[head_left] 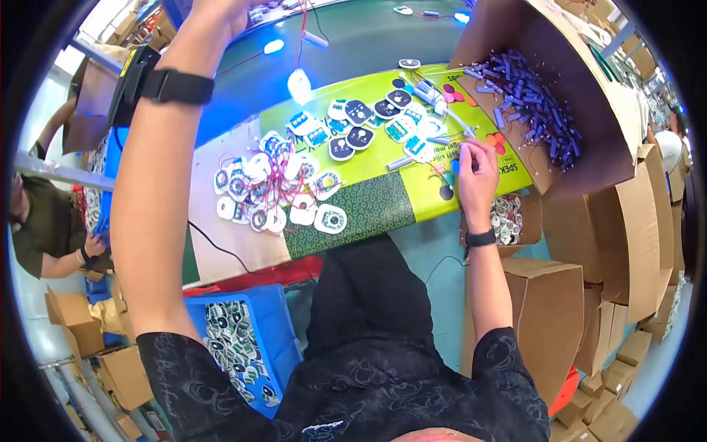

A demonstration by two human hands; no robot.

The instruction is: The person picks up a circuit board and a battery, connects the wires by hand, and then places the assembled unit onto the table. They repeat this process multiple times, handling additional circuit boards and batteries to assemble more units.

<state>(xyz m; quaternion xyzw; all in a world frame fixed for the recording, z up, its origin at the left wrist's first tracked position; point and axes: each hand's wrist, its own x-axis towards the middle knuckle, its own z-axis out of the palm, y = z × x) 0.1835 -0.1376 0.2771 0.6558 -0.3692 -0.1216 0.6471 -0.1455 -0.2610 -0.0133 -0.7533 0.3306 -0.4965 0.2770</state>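
My left hand [227, 13] reaches up to the far edge, its fingers mostly cut off by the frame; whatever they touch is hidden. Below it, a lit white module [300, 86] hangs on thin wires beside a small cylindrical cell [315, 38]. My right hand [479, 175] is over the right end of the mat, thumb and fingers pinched. At the fingertips ends a thin pale stick-like piece [458, 121]; I cannot make out whether it is held. Left of that hand lie round circuit boards [417, 147] and black-faced discs [359, 113]. A heap of wired white modules [276, 180] sits further left.
A cardboard box [589, 96] of purple cylindrical cells [526, 99] stands at the right. Beneath the table's left side is a blue bin [276, 317] of boards. A smaller carton [530, 217] holds round parts. Another person [48, 228] works at the far left. Cartons [526, 295] crowd the right.
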